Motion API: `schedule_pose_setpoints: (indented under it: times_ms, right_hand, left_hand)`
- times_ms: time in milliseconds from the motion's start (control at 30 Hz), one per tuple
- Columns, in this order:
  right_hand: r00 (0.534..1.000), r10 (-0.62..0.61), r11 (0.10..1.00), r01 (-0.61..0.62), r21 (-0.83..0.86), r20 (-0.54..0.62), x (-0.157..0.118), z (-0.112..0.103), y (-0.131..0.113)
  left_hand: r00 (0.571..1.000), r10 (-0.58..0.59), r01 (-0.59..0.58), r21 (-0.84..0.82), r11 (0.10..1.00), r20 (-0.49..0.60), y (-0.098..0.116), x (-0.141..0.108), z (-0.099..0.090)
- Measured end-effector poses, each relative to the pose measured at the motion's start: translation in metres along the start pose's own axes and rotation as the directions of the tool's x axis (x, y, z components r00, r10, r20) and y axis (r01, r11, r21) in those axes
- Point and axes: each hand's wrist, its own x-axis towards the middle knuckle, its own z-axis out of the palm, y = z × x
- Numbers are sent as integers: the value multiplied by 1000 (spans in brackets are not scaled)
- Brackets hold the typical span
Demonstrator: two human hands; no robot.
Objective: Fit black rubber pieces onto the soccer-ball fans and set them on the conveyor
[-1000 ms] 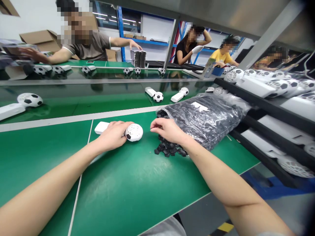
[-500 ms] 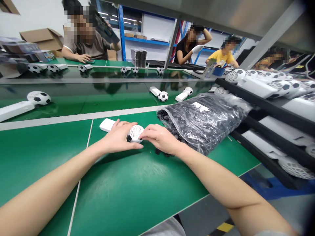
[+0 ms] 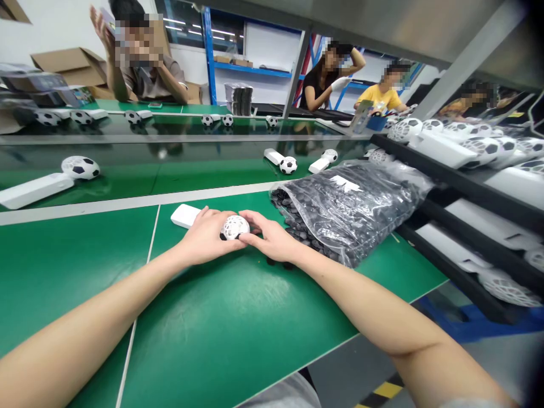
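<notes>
Green work surface (image 3: pixel 212 328) spreads below my forearms, and beyond my hands runs a darker green conveyor belt (image 3: pixel 182 173) carrying more ball-headed devices (image 3: pixel 288 165). A co-worker in a yellow shirt (image 3: pixel 382 101) sits past the belt, ahead and to the right.

Between my hands, just above or on the surface, is a white handheld device with a soccer-ball head (image 3: pixel 237 226), its handle pointing away to the left. My left hand (image 3: pixel 206 238) grips it, palm over the neck and thumb along the near side of the ball, probably to keep it from rolling. My right hand (image 3: pixel 274 238) closes on the ball's right edge, thumb near and fingers far, seemingly for a firm squeeze from both sides; whether a piece is under my fingertips, I cannot tell.

Just beyond my right hand, small black pieces (image 3: pixel 310 237) spill from a clear plastic bag (image 3: pixel 361 198), its mouth turned towards me, likely for a short reach. Both forearms angle inward from either side, wrists low, elbows wide.
</notes>
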Motion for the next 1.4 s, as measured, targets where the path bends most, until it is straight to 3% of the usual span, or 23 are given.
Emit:
schedule_pose_setpoints:
  times_ms: [233,433,533,667,833,900,1033,1233,1400]
  right_hand:
    - [999,-1,988,6,154,-32,3,6,6]
    - [997,47,997,-43,57,-64,1,11,-4]
    - [997,54,997,-52,50,-54,3,4,-8]
    - [994,106,977,-109,-183,-25,5,-31,-9]
    - [919,393,769,-336,-544,-11,-2,-68,-3]
    - [892,452,717,-355,-600,12,-3,-68,-3]
    - [873,483,673,-325,-665,62,-1,-60,-8]
    - [856,509,654,-322,-684,84,0,-60,-11]
    - [845,516,670,-299,-680,137,-5,-64,-10]
  left_hand:
    - [1000,-1,-1,-62,998,-30,3,-2,0]
    - [998,18,-23,-106,994,-53,3,-6,0]
    - [999,20,-24,-104,994,-42,2,-6,-2]
    - [998,37,-34,-75,997,40,-2,-1,-7]
    - [978,96,-89,-48,995,186,-5,0,-13]
    - [985,23,-21,-12,1000,173,-2,-4,-9]
    - [993,-117,118,-36,992,20,8,-11,5]
    - [993,11,17,-223,975,121,3,-10,5]
    - [987,77,-39,-257,966,139,-6,-8,2]
